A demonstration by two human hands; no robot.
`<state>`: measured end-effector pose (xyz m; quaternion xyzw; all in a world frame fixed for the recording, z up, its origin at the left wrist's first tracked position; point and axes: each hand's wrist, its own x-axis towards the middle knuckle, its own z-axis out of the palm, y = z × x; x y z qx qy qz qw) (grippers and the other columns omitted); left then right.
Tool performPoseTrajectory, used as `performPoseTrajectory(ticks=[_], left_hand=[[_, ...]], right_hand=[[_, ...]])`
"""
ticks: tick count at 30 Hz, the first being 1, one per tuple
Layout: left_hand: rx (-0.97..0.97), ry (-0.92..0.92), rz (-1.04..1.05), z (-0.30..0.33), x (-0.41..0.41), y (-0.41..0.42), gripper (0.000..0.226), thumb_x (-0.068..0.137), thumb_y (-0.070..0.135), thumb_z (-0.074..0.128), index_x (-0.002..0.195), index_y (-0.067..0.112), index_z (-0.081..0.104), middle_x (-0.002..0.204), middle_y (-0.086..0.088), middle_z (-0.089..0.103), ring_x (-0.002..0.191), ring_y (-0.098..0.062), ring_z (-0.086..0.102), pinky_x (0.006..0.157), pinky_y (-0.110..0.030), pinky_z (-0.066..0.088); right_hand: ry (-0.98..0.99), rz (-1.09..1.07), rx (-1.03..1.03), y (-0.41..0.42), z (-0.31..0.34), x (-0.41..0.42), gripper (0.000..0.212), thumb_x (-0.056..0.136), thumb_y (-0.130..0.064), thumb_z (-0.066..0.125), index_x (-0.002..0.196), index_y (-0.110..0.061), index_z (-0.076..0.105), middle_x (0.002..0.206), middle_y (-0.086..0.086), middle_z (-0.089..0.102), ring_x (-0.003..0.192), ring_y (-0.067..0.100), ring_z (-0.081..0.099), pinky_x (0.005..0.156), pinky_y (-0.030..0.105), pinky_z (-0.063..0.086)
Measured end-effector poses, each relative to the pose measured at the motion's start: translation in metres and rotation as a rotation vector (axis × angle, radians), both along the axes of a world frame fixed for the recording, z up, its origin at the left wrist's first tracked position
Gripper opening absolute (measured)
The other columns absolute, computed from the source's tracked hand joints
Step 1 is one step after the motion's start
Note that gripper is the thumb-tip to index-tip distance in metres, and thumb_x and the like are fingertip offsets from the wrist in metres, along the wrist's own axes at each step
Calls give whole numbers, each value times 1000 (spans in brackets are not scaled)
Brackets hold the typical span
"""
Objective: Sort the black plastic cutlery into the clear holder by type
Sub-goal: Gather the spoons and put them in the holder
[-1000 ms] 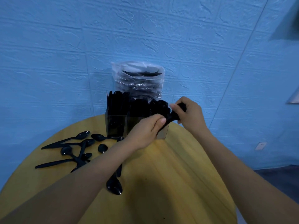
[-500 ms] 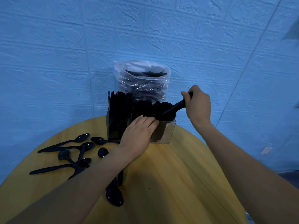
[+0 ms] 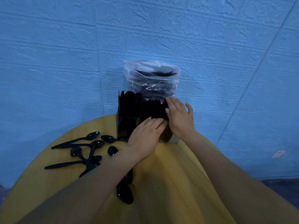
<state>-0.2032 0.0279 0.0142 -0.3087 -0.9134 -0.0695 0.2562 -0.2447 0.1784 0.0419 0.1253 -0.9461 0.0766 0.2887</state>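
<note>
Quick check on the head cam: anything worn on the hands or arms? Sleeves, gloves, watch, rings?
Nothing worn that shows. The left hand and right hand are bare, with no gloves, and no rings or watch are visible. Both forearms are bare down to the frame's bottom edge, with no sleeve, band or marking in view.

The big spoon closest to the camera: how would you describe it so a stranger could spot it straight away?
Start at the round yellow table and follow the left forearm toward the camera. Right beside it lies the big spoon, bowl toward the viewer, handle running under the arm. It lies apart from the loose spoons at the table's left, and looks much larger.
</note>
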Motion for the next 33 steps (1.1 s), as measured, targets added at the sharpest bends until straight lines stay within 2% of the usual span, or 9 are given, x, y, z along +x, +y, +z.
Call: performPoseTrajectory(ticks=[3, 6, 9, 11, 14, 18, 21, 27, 33], left_hand=[[40, -17, -15, 2, 10, -10, 53, 91, 11, 46, 143, 17, 37, 144, 0, 41, 133, -15, 36, 115, -29, 10], [101, -33, 20, 1, 29, -26, 47, 88, 12, 53, 134, 16, 49, 134, 1, 50, 123, -16, 47, 110, -30, 25], [155, -92, 73, -7, 51, -49, 41, 91, 15, 51, 132, 18, 50, 130, 3, 49, 117, -14, 47, 102, -28, 33], [184, -129, 124, -14, 65, -66, 39, 92, 17, 49, 131, 20, 50, 129, 5, 47, 116, -12, 46, 99, -27, 33], [210, -186, 207, -23, 86, -90, 37, 92, 18, 50, 129, 20, 52, 128, 6, 47, 116, -13, 46, 97, -28, 36], [268, -226, 307, -36, 108, -117, 35, 88, 16, 56, 123, 18, 57, 123, 3, 50, 110, -15, 51, 91, -29, 43], [346, -261, 348, -43, 120, -127, 35, 88, 14, 55, 123, 17, 56, 123, 4, 48, 114, -12, 46, 92, -21, 37], [379, -323, 379, -53, 129, -123, 32, 90, 18, 53, 123, 18, 54, 124, 4, 47, 113, -12, 46, 98, -23, 36], [384, -323, 374, -53, 131, -121, 33, 93, 19, 50, 126, 18, 52, 127, 4, 47, 116, -10, 44, 99, -23, 35]], right_hand=[[17, 6, -64, -3, 2, 8, 46, 103, -32, 27, 147, -19, 30, 154, -6, 28, 144, 10, 18, 112, 35, 4], [145, 3, -171, -17, -7, 30, 46, 96, -32, 34, 134, -13, 49, 138, 5, 49, 127, 18, 37, 100, 37, 24], [150, 40, -263, -42, -28, 59, 41, 90, -28, 39, 119, -8, 58, 116, 12, 56, 104, 27, 47, 85, 42, 41], [28, 79, -313, -60, -39, 78, 33, 92, -23, 46, 117, -6, 59, 112, 14, 54, 100, 30, 49, 86, 43, 45], [-257, 129, -350, -86, -54, 107, 35, 95, -29, 51, 125, -11, 53, 120, 7, 48, 113, 24, 41, 96, 30, 34], [-515, 105, -316, -113, -60, 135, 67, 86, -57, 53, 136, -14, 39, 129, 8, 38, 121, 25, 31, 100, 31, 28], [-630, 72, -263, -122, -59, 144, 82, 80, -59, 61, 141, -15, 30, 135, 8, 32, 124, 27, 28, 103, 37, 29], [-572, -24, -346, -120, -58, 141, 53, 88, -28, 63, 131, -6, 40, 124, 14, 49, 115, 28, 46, 94, 34, 40], [-592, -32, -279, -119, -58, 137, 23, 94, -22, 54, 110, -5, 54, 107, 14, 59, 97, 28, 55, 71, 30, 38]])
